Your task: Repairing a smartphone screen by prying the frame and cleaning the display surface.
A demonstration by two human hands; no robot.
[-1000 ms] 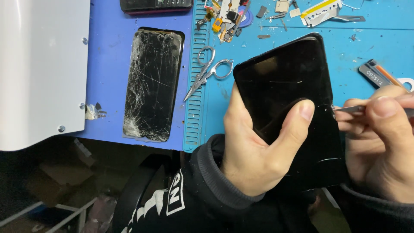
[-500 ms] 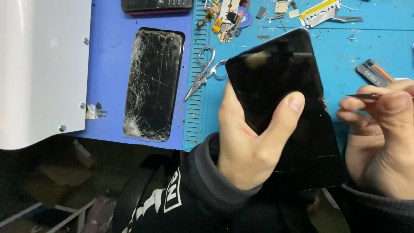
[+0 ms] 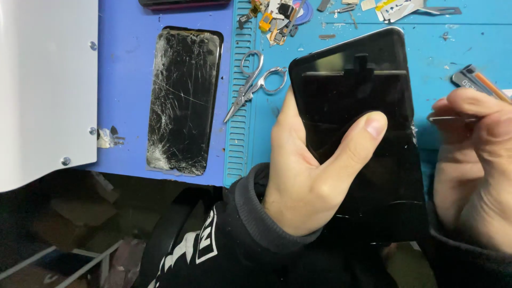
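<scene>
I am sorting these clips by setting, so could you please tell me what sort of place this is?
Most likely a phone repair bench. A shattered phone screen lies on a blue work mat, small scissors and loose parts sit nearby, and the left hand holds a black phone panel.

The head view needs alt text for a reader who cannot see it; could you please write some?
A left hand holds a black phone screen upright over a blue mat, thumb across its face, while the right hand holds a thin metal tool near its right edge. A shattered screen and scissors lie on the mat to the left.
</scene>
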